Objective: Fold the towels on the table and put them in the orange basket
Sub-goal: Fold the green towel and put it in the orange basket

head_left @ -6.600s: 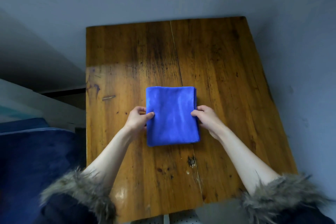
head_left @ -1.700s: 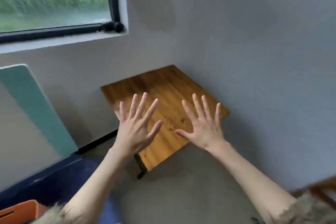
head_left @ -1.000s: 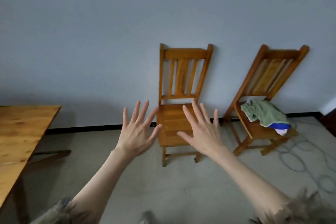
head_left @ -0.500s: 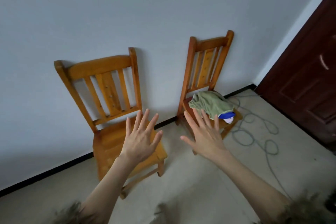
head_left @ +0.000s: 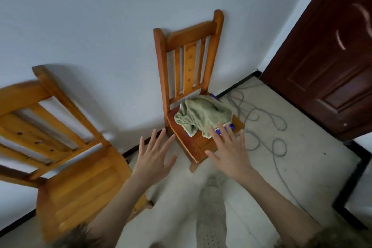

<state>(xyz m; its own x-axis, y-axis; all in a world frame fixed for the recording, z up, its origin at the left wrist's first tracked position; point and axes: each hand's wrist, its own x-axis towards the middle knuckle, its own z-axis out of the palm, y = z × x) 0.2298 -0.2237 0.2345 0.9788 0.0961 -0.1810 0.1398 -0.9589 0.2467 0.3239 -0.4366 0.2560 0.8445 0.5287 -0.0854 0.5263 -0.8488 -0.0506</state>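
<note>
Step in hand: judged from the outstretched arms, the person is reaching to fetch the next towel for folding; neither the table nor the orange basket is in view.
Door (head_left: 330,62): dark brown, at the right, well apart from the reach.
Near chair (head_left: 66,163): bare seat at the left; nothing to collect there.
Far chair (head_left: 191,78): against the wall; its seat bears the towels.
Cable (head_left: 267,127): looped on the floor just beside that chair; the feet should keep clear of it.
Green towel (head_left: 203,116): crumpled in a heap on the seat; better gathered from below with both hands than tugged by a corner.
Right hand (head_left: 231,151): fingers spread wide, holding nothing, close before the heap.
Left hand (head_left: 154,157): fingers spread wide, empty, in front of the seat's left edge.
Blue towel (head_left: 223,128): only a sliver shows under the green one; lifting the top towel alone would leave it in place.
</note>
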